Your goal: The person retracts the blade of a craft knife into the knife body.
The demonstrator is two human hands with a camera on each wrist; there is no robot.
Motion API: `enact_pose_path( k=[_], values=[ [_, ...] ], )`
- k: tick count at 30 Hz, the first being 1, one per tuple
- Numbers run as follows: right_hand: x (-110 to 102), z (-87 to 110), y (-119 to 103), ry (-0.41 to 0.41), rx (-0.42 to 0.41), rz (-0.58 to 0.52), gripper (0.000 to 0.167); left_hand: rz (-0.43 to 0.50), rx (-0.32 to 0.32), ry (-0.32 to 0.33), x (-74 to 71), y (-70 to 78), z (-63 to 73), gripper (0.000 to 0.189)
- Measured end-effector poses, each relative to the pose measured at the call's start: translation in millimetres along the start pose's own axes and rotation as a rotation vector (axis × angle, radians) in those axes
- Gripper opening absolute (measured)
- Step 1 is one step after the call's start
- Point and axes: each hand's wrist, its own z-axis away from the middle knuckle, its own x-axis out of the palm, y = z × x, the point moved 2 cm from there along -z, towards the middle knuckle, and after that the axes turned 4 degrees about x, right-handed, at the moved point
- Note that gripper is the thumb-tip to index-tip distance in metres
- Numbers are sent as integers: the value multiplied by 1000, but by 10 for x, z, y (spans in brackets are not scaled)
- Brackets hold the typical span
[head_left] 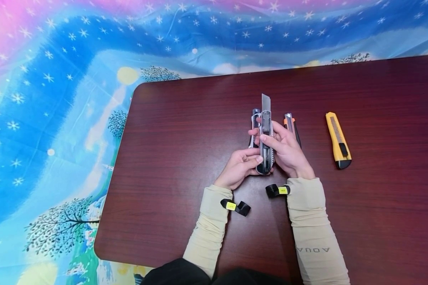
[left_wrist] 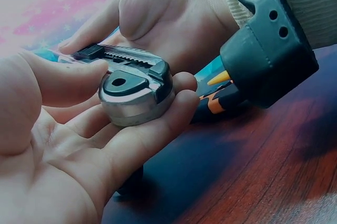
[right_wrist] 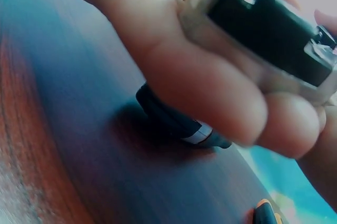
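Both hands hold a silver-and-black utility knife (head_left: 266,130) over the table, its wide blade (head_left: 266,102) extended and pointing away from me. My left hand (head_left: 239,165) pinches the butt end, thumb on top and fingers beneath. In the left wrist view the knife's rounded metal butt (left_wrist: 138,105) rests on those fingers. My right hand (head_left: 289,148) grips the handle from the right, its thumb lying on the knife's upper face near the middle. Behind the held knife lies another silver-and-black utility knife (head_left: 255,118), partly hidden. A black-and-orange utility knife (head_left: 289,120) lies partly behind the right hand.
A yellow utility knife (head_left: 337,138) with a black slider and end cap lies farther right on the dark red-brown table (head_left: 178,158). Black wrist-camera mounts (head_left: 237,206) with yellow labels stick out from both sleeves. A patterned blue-and-pink cloth (head_left: 214,31) hangs behind the table.
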Motion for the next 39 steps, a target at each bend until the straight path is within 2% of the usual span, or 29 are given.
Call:
enact_pose_path(
  k=[17, 30, 39],
  values=[
    [4, -4, -6, -30, 26, 7, 51, 5, 7, 9, -19, -7, -3, 37],
    [1, 11, -4, -78, -21, 20, 53, 7, 15, 12, -27, -3, 1, 37],
    [3, 11, -7, -95, -17, 26, 58, 5, 24, 17, -23, 13, 9, 38]
  ],
)
